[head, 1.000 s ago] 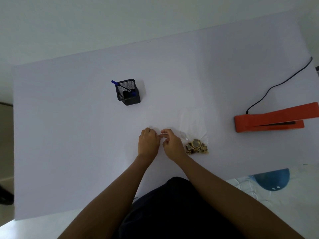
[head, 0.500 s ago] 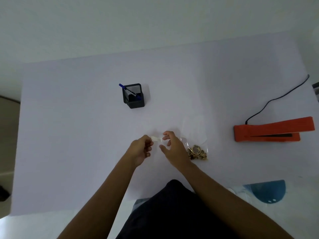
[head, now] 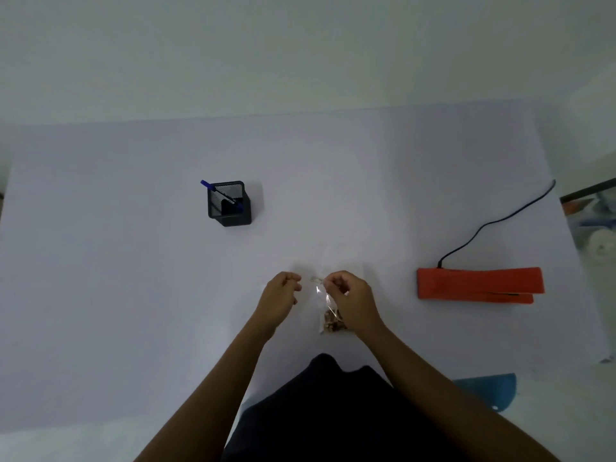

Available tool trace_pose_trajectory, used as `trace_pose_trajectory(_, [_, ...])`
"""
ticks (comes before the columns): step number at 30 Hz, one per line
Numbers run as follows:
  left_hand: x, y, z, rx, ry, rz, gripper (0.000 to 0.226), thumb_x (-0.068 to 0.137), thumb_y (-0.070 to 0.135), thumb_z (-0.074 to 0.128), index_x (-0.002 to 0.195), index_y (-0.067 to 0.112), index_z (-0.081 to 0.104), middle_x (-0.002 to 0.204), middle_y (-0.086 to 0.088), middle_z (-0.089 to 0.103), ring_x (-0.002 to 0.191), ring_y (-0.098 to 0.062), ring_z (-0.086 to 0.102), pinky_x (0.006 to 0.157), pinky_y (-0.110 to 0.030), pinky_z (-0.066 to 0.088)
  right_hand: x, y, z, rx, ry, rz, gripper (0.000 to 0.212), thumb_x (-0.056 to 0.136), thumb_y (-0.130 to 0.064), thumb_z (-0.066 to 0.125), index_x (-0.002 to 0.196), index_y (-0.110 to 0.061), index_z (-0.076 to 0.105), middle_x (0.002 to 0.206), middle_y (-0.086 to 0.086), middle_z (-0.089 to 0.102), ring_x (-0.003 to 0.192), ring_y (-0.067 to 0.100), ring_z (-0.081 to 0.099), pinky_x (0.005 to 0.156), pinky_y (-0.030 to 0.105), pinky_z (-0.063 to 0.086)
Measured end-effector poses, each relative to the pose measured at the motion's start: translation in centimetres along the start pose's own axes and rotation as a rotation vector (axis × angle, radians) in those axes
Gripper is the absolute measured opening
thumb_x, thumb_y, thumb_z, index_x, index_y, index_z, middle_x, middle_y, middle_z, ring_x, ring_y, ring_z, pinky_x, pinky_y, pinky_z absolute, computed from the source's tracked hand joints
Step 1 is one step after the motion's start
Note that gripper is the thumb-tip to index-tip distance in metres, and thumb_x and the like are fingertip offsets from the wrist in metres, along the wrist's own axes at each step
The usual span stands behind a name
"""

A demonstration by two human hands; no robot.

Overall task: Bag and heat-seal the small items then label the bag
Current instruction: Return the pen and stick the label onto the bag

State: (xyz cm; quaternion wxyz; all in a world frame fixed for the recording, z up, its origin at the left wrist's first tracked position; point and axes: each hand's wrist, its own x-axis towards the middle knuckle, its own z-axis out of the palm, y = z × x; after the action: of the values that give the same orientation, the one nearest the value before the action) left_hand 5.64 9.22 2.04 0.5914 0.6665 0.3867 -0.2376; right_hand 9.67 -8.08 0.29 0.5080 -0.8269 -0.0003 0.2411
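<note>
Pinching a small label (head: pixel 316 279) at its fingertips, the right hand (head: pixel 350 300) hovered over the clear bag (head: pixel 328 308) of small items (head: pixel 333 323) near-centre on the surface (head: pixel 133 295). Left hand (head: pixel 280 296) curled beside it, grip unclear. Orange sealer (head: pixel 480 283) lay right, pen holder (head: pixel 229 204) far left.

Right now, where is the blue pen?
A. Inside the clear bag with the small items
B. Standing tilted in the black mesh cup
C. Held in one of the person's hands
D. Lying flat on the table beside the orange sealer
B: the blue pen leans out of the black mesh cup at the far left of the table, well apart from both hands and from the orange sealer.
</note>
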Motion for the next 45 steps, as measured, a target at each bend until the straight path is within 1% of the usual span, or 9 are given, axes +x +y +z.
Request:
trace_pose_trajectory(3, [0.5,0.2,1.5,0.142,-0.094,0.220,0.023,0.097,0.028,0.060,0.119,0.022,0.060,0.106,0.002,0.066,0.087,-0.016,0.065,0.067,-0.020,0.048,0.8,1.0,-1.4,-0.039,-0.052,0.016,0.009,0.093,-0.018,0.067,0.088,-0.011,0.070,0.078,-0.003,0.071,0.070,0.004,0.063,0.064,0.012,0.048])
trace_pose_trajectory(5, [1.1,0.2,2.7,0.241,-0.086,0.317,0.025,0.092,0.033,0.067,0.115,0.023,0.064,0.097,0.007,0.067,0.081,-0.010,0.065,0.068,-0.017,0.050,1.2,2.0,-1.9,-0.060,-0.084,0.046,0.008,0.094,-0.018,0.066,0.089,-0.012,0.070,0.078,-0.003,0.071,0.069,0.003,0.063,0.064,0.013,0.048])
trace_pose_trajectory(9, [2.7,-0.1,4.9,0.355,-0.015,0.377,0.009,0.089,0.028,0.072,0.090,0.020,0.072,0.081,0.010,0.070,0.073,-0.002,0.063,0.068,-0.018,0.050,2.0,3.7,-2.5,-0.106,-0.117,0.093,0.007,0.093,-0.020,0.066,0.091,-0.015,0.071,0.079,-0.005,0.071,0.071,0.004,0.065,0.065,0.018,0.052])
trace_pose_trajectory(12, [3.7,-0.1,6.1,0.402,0.007,0.378,0.008,0.087,0.027,0.074,0.084,0.019,0.073,0.076,0.008,0.071,0.070,-0.004,0.065,0.068,-0.021,0.054,2.5,4.3,-2.9,-0.113,-0.109,0.114,0.006,0.093,-0.021,0.068,0.093,-0.016,0.071,0.079,-0.010,0.070,0.071,-0.004,0.064,0.064,0.010,0.049])
trace_pose_trajectory(17, [5.0,0.1,7.4,0.430,0.073,0.344,0.013,0.086,0.029,0.076,0.086,0.016,0.075,0.077,0.005,0.072,0.068,-0.007,0.066,0.066,-0.020,0.054,3.9,5.0,-3.3,-0.154,-0.094,0.135,0.010,0.093,-0.019,0.068,0.093,-0.010,0.073,0.081,-0.001,0.071,0.072,0.007,0.064,0.065,0.016,0.049])
trace_pose_trajectory(22, [5.9,0.4,7.8,0.492,0.122,0.321,0.015,0.085,0.033,0.076,0.086,0.018,0.074,0.079,0.007,0.072,0.070,-0.005,0.064,0.066,-0.020,0.054,4.9,4.9,-3.2,-0.225,-0.101,0.137,0.011,0.093,-0.019,0.067,0.087,-0.011,0.071,0.071,-0.008,0.062,0.063,-0.001,0.056,0.056,0.008,0.042])
trace_pose_trajectory(25, [6.2,0.4,7.8,0.520,0.141,0.298,0.015,0.084,0.035,0.076,0.086,0.020,0.073,0.078,0.008,0.072,0.070,-0.005,0.065,0.066,-0.022,0.055,5.3,5.2,-2.9,-0.240,-0.106,0.172,0.013,0.092,-0.022,0.068,0.085,-0.011,0.071,0.072,-0.004,0.064,0.063,0.001,0.057,0.056,0.010,0.040])
trace_pose_trajectory(34, [6.5,0.0,7.7,0.534,0.155,0.244,0.009,0.084,0.027,0.075,0.083,0.021,0.068,0.075,0.008,0.070,0.070,-0.009,0.066,0.066,-0.026,0.055,5.5,5.6,-2.3,-0.270,-0.113,0.226,0.017,0.091,-0.025,0.069,0.082,-0.011,0.070,0.075,0.000,0.069,0.070,0.015,0.065,0.066,0.032,0.054])
trace_pose_trajectory(45, [6.6,0.1,7.8,0.530,0.162,0.235,0.018,0.084,0.026,0.074,0.077,0.021,0.059,0.069,0.006,0.065,0.065,-0.013,0.062,0.058,-0.023,0.046,5.9,4.8,-2.3,-0.349,-0.120,0.259,0.017,0.090,-0.025,0.069,0.079,-0.013,0.070,0.072,-0.004,0.066,0.071,0.016,0.065,0.067,0.032,0.053])
